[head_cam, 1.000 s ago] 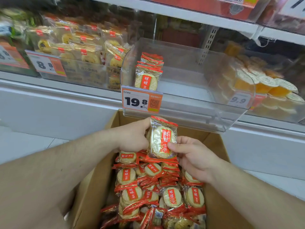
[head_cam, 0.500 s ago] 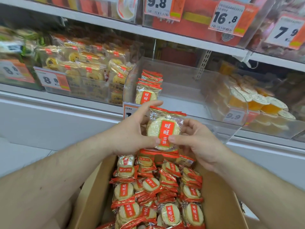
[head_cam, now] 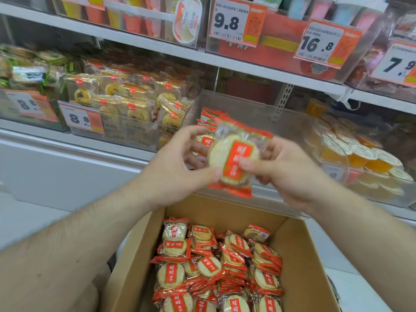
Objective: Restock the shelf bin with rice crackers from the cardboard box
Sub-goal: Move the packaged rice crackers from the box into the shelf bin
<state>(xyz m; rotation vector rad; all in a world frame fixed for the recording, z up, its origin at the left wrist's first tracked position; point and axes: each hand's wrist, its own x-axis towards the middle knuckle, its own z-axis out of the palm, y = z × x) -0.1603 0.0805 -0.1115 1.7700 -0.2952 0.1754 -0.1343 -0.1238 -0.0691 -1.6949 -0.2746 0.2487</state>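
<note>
Item 1: open brown cardboard box (head_cam: pixel 299 255), nearest the camera, low centre. It holds many round pale rice crackers in clear wrappers with red labels and red crimped ends (head_cam: pixel 216 266), lying in loose overlapping rows.

Item 2: left hand (head_cam: pixel 177 167), above the box's far edge. Its thumb and curled fingers pinch the left side of a single rice cracker packet, clear film with a red label (head_cam: pixel 234 158), possibly several stacked; the count cannot be told.

Item 3: right hand (head_cam: pixel 286 174). Thumb on the packet's front, fingers curled behind its right side. The packet is tilted, in the air in front of the bin's front wall, touching neither bin nor box.

Item 4: clear plastic shelf bin (head_cam: pixel 292 122), behind the hands on the lower shelf. A short upright row of the same red-labelled packets (head_cam: pixel 209 118) stands at its left side; the hands hide its front.

Item 5: neighbouring clear bin of gold-wrapped round pastries (head_cam: pixel 135 102), left, with a white and orange price tag reading 8.8 (head_cam: pixel 81 119).

Item 6: clear bin of orange jelly cups with white lids (head_cam: pixel 364 154), right.

Item 7: upper white shelf (head_cam: pixel 157 46), with price tags 9.8 (head_cam: pixel 234 21), 16.8 (head_cam: pixel 322 43) and 7.9 (head_cam: pixel 398 64).
</note>
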